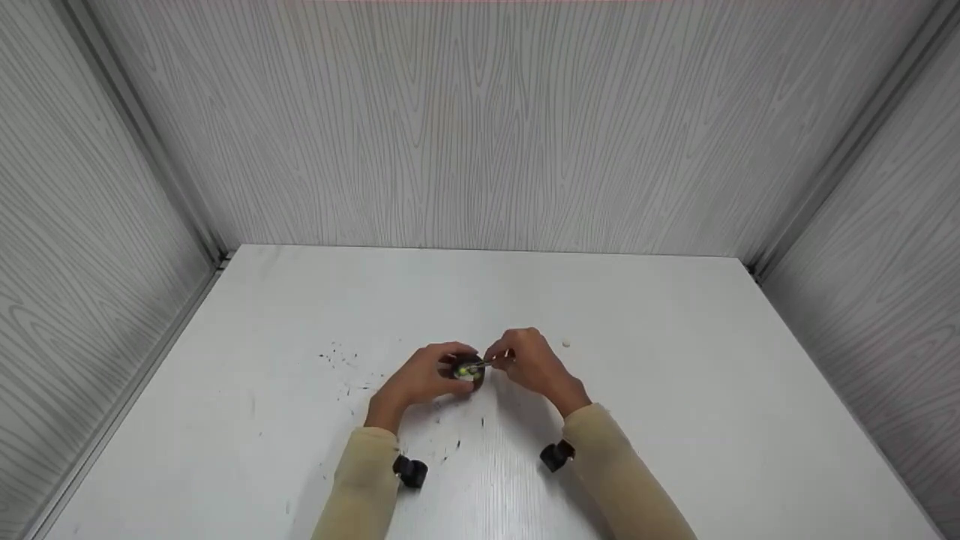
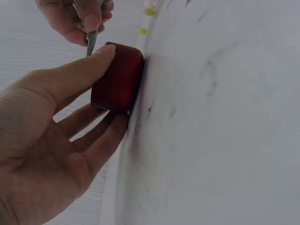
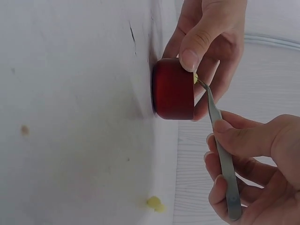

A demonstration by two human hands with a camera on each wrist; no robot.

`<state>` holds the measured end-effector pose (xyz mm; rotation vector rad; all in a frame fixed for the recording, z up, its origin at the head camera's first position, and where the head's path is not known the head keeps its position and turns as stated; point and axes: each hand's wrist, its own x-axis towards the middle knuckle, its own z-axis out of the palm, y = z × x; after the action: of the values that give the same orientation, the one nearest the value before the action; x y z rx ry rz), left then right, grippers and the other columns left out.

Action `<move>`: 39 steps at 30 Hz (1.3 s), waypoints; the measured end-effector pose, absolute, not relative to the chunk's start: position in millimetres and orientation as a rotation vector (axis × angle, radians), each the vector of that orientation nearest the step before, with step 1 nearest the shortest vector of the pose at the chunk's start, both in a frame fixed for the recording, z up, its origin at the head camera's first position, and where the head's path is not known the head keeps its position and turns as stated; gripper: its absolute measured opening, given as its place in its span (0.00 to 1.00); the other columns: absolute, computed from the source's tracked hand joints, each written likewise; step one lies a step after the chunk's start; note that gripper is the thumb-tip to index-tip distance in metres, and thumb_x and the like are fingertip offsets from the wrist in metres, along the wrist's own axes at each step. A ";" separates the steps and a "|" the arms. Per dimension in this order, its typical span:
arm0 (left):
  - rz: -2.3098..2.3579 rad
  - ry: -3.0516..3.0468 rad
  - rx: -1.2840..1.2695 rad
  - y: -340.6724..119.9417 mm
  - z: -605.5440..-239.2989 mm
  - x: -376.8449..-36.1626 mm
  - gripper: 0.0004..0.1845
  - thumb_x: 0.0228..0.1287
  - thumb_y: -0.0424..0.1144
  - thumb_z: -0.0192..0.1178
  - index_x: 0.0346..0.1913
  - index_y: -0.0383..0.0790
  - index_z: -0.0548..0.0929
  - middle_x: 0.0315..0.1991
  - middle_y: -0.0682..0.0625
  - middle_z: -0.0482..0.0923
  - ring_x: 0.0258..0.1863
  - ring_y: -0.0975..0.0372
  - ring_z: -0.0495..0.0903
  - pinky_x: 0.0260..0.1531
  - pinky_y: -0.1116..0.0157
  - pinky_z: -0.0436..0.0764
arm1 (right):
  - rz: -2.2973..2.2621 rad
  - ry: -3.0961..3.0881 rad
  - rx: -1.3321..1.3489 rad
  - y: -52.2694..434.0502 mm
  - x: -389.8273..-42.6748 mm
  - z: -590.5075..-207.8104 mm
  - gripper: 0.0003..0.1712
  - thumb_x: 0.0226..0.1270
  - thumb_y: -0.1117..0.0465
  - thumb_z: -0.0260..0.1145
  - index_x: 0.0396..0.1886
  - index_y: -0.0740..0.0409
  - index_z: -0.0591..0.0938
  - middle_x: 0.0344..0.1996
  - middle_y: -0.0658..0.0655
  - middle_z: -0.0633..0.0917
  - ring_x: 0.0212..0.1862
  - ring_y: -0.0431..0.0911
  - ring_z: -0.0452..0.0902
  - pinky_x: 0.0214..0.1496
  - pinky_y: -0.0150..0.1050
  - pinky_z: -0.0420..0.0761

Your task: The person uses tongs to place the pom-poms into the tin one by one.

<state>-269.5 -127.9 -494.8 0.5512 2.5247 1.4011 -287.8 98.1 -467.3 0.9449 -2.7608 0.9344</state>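
A small dark red round container stands on the white table; yellow and pale bits show inside its mouth in the head view. My left hand grips the container from the left, thumb at the rim and fingers around its side. My right hand pinches silver tweezers between thumb and fingers. Their bent tip reaches over the container's rim, right at a yellow bit. In the head view my right hand is just right of the container.
Small yellow pieces lie on the table to the right of the container. One pale bit shows beyond my right hand. Dark specks and smudges mark the white tabletop on the left. Grey wood-grain panels enclose the back and sides.
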 end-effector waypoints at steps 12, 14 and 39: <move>1.398 2.527 0.567 -128.3 -496.5 -270.5 0.29 0.63 0.37 0.74 0.67 0.42 0.80 0.64 0.43 0.81 0.67 0.46 0.78 0.69 0.45 0.76 | 0.905 -2.752 0.963 99.0 -286.2 -467.6 0.10 0.64 0.75 0.70 0.38 0.59 0.93 0.34 0.57 0.91 0.37 0.48 0.85 0.39 0.43 0.86; 1.401 2.525 0.565 -128.2 -496.4 -270.4 0.29 0.62 0.37 0.74 0.67 0.42 0.80 0.64 0.43 0.81 0.67 0.46 0.78 0.69 0.45 0.76 | 0.905 -2.752 0.963 99.7 -286.3 -466.6 0.11 0.64 0.75 0.70 0.38 0.59 0.93 0.34 0.57 0.91 0.37 0.48 0.86 0.39 0.43 0.86; 1.372 2.544 0.523 -128.3 -493.8 -268.7 0.28 0.62 0.38 0.74 0.66 0.46 0.80 0.66 0.44 0.80 0.67 0.43 0.78 0.68 0.44 0.76 | 0.941 -2.759 0.803 141.0 -295.0 -449.9 0.09 0.64 0.73 0.72 0.39 0.57 0.93 0.33 0.57 0.90 0.34 0.44 0.79 0.38 0.37 0.79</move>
<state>-268.7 -128.3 -493.8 0.5233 2.5445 1.3717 -295.0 141.0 -449.9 0.8034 -2.7590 0.9405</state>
